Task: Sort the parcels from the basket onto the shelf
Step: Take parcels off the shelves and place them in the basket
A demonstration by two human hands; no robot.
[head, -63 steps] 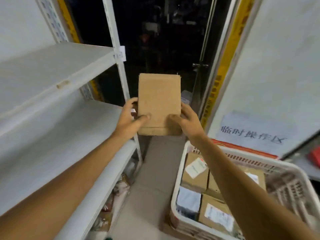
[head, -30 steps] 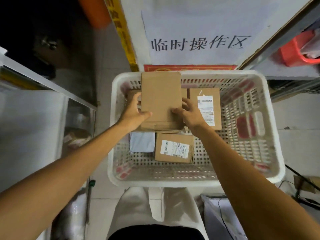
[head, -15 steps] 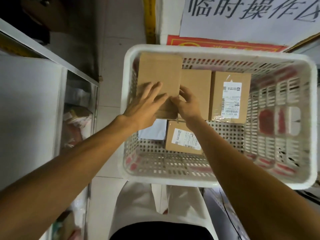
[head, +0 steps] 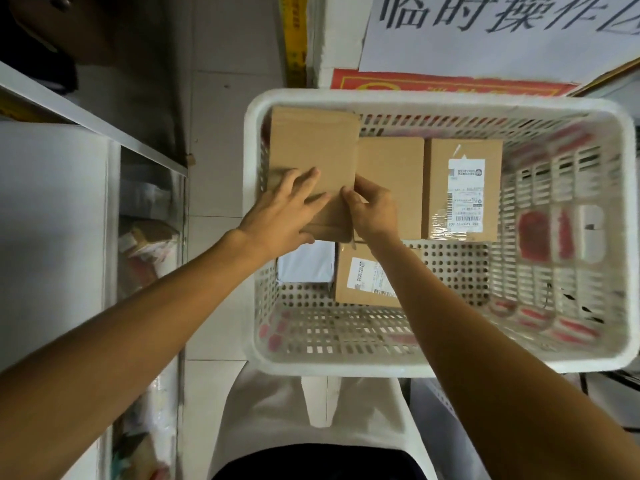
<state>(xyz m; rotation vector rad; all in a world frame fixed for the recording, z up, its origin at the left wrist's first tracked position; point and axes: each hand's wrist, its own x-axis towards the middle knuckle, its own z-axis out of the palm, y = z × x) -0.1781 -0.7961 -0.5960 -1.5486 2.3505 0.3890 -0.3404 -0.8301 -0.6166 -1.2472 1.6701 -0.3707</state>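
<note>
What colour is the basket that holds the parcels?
The basket is white; the head view shows it.

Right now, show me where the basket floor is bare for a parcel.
Bare floor: right of the big labelled box up to the basket's right wall, and the near strip before the small labelled box. Crowded: the far left corner, where left hand and right hand handle the plain box.
</note>
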